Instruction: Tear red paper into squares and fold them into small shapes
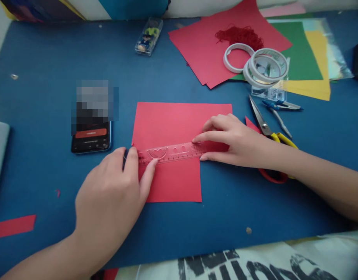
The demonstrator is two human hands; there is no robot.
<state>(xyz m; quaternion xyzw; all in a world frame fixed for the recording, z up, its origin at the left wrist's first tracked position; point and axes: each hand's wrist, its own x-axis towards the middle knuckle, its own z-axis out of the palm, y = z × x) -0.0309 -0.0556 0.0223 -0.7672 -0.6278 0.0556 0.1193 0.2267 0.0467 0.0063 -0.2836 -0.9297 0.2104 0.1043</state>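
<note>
The left hand (pixel 109 194), lower left of centre, holds the clear ruler (pixel 174 152) near its left end with thumb and index finger; the ruler lies on the red sheet (pixel 170 122) mid-frame, between the 2 hands, long axis nearly left to right, right end slightly higher in the frame. The right hand (pixel 225 138), right of centre, grips that end between thumb and index finger; neither hand is nearer, as both make contact. The ruler's left tip is hidden behind the left hand, its markings are illegible, and the right forearm (pixel 309 165) covers part of the scissors (pixel 264 126).
</note>
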